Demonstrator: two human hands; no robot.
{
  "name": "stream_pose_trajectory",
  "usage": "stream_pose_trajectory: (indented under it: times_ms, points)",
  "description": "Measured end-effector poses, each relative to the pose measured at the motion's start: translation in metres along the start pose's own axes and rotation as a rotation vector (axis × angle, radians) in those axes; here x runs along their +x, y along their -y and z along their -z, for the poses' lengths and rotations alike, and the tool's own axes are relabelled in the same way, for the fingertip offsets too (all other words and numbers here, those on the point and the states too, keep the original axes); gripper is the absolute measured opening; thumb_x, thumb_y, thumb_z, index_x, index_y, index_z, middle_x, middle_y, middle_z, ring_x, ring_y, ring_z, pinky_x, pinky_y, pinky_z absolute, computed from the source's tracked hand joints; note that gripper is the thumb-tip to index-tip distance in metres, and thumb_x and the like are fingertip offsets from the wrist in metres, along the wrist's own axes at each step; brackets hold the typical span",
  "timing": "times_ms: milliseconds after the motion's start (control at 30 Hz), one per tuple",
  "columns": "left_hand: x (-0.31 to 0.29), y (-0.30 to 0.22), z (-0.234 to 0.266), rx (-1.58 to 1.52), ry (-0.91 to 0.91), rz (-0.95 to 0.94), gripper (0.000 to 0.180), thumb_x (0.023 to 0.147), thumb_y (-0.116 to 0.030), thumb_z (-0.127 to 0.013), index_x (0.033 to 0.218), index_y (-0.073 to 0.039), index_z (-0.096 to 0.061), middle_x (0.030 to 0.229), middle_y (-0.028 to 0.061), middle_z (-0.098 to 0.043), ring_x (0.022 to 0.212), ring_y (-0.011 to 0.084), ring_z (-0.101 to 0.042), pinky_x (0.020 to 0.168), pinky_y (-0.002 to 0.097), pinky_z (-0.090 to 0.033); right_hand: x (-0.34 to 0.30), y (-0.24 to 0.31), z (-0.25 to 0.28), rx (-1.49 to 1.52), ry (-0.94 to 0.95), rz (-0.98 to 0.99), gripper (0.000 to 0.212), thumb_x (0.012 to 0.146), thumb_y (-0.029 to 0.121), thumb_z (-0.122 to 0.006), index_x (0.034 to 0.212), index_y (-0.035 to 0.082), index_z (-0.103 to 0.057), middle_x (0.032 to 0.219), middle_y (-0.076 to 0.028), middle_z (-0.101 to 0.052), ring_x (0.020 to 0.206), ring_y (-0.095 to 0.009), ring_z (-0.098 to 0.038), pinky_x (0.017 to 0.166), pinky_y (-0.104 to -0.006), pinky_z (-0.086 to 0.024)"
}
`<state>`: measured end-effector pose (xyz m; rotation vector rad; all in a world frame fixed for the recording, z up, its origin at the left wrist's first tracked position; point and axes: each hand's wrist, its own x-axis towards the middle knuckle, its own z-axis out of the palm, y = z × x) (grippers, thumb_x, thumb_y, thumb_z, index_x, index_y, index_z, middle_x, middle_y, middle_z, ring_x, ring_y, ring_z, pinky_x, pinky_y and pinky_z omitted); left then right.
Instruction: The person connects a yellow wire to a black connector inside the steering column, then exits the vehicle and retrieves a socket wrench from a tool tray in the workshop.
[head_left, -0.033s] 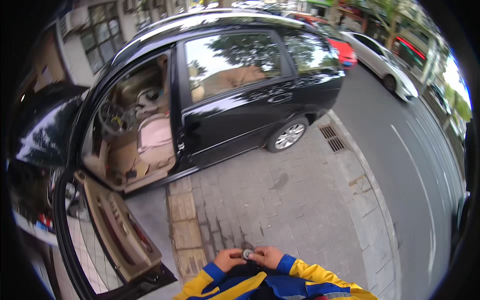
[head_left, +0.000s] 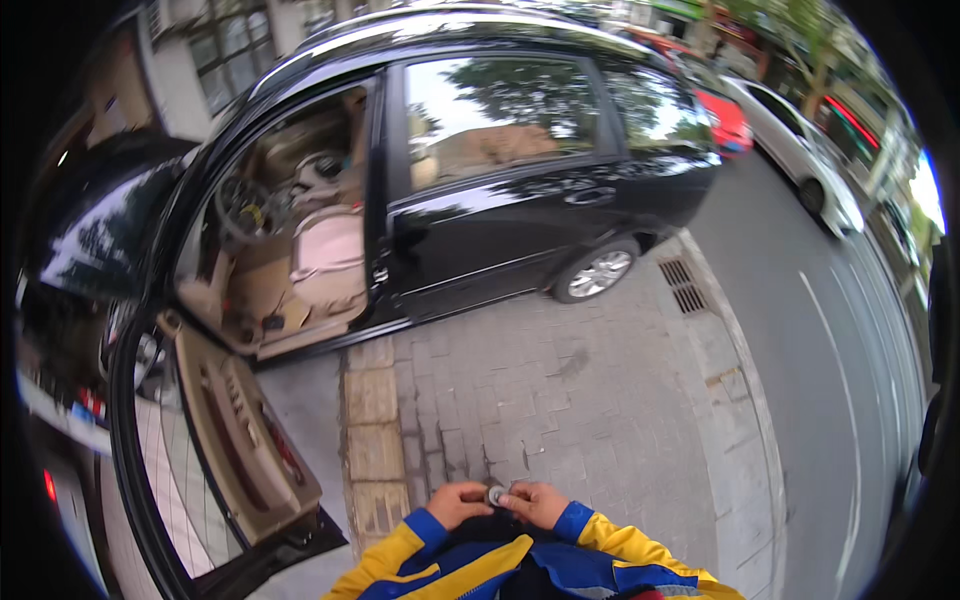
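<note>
Close to my body, at the lower middle of the head view, both hands meet on a small round grey part (head_left: 494, 495), metallic-looking and too small to name exactly. My left hand (head_left: 457, 505) pinches it from the left, while thumb and fingers of my right hand (head_left: 538, 504) close on its right side. Blue cuffs and yellow sleeves cover my wrists and forearms. Ahead stands a black car (head_left: 490, 245) with its front door (head_left: 235, 430) swung wide. Inside, a steering wheel (head_left: 240, 208) and a seat with a pink cover (head_left: 330, 242) show.
Grey paving (head_left: 520, 390) lies between me and the car, with a strip of yellowish tiles (head_left: 375, 450) at left. The car's hood (head_left: 105, 235) is raised. A drain grate (head_left: 682, 286) sits by the kerb; a red car (head_left: 722, 122) and a white car (head_left: 800, 150) are on the road.
The view has shifted a little, so the black car appears slightly farther right. A red light now shows at the left edge. Both hands keep their hold on the round part.
</note>
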<state>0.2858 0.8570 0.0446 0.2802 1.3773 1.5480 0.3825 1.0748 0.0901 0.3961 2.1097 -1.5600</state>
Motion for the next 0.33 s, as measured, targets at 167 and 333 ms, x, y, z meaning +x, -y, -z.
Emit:
stream_pose_trajectory:
  times_ms: [167, 333]
  points:
    - [0.030, -0.087, 0.056, -0.057, -0.158, -0.105, 0.035, 0.093, -0.002, -0.074, 0.127, 0.002, -0.066, 0.116, 0.0101, -0.074, 0.106, 0.0148, -0.068, 0.094, 0.0310, -0.055, 0.103, 0.088, 0.060, 0.256, 0.303, 0.065, 0.031, 0.107, 0.034, -0.058, 0.105, 0.004, -0.066, 0.074, -0.003, -0.064, 0.059, -0.010, -0.057, 0.057, -0.0248, -0.048]
    - [0.074, -0.108, 0.145, -0.453, -0.375, -0.405, 0.034, 0.099, -0.004, -0.066, 0.133, -0.002, -0.063, 0.125, 0.0132, -0.071, 0.117, 0.0233, -0.067, 0.103, 0.0378, -0.053, 0.229, 0.164, 0.082, 0.209, 0.552, 0.079, 0.029, 0.108, 0.033, -0.057, 0.112, 0.005, -0.063, 0.075, -0.004, -0.065, 0.057, -0.010, -0.055, 0.055, -0.0243, -0.046]
